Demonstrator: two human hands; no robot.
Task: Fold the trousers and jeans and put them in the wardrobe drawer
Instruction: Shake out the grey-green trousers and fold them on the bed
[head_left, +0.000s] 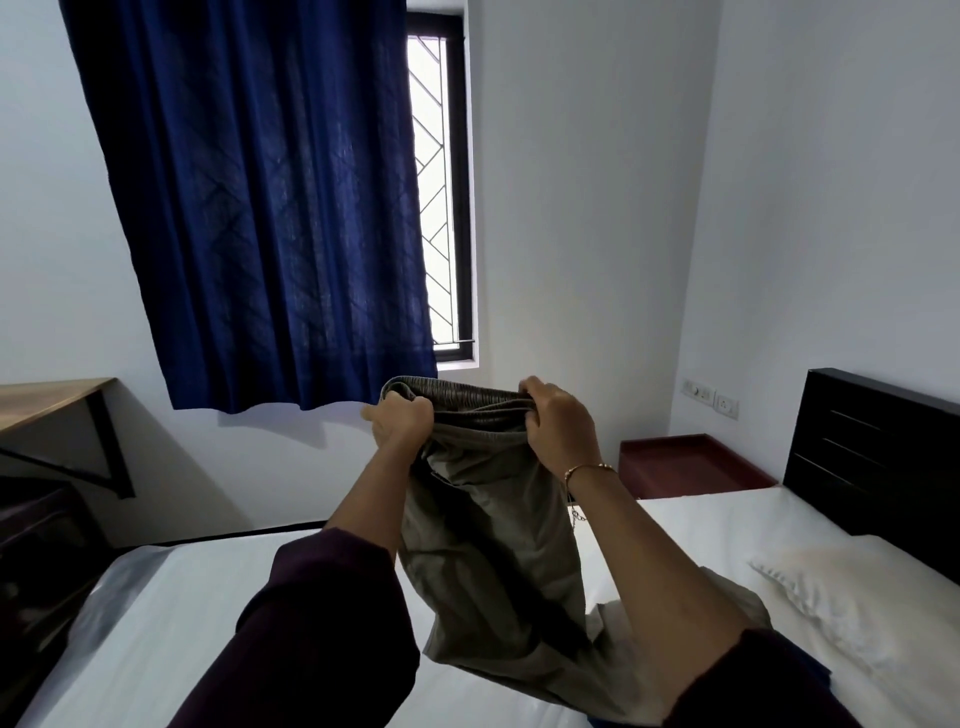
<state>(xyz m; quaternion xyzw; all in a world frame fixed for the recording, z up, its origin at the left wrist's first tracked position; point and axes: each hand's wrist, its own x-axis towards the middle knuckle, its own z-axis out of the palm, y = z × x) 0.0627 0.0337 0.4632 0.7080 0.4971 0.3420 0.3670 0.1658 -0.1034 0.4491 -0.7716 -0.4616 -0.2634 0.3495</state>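
Two hands hold one pair of olive-grey trousers (483, 519) up over the bed (208, 623), which serves as the landmark for everything else. The left hand (402, 423) is closed in a fist on the left end of the elastic waistband, and the right hand (558, 423), with a thin bracelet (589, 469) at its wrist, is clenched on the right end, so the waistband is stretched between them above the middle of the bed. From there the trousers hang down between the forearms, and their lower part lies crumpled on the white sheet at the near side of the bed. Both arms wear dark maroon sleeves (332, 613) pushed up from the wrists. A white pillow (852, 608) lies at the head of the bed, against the dark headboard (878, 452). Just beyond the bed's far corner, beside the headboard, stands a reddish-brown open-topped box or side unit (691, 465); nothing can be made out inside it. Wall sockets (709, 397) sit above it. Behind the bed hangs a navy curtain (260, 208) partly covering a window (441, 197) with a patterned grille. Left of the bed is a wooden desk (47, 402). No readable writing or label shows anywhere.
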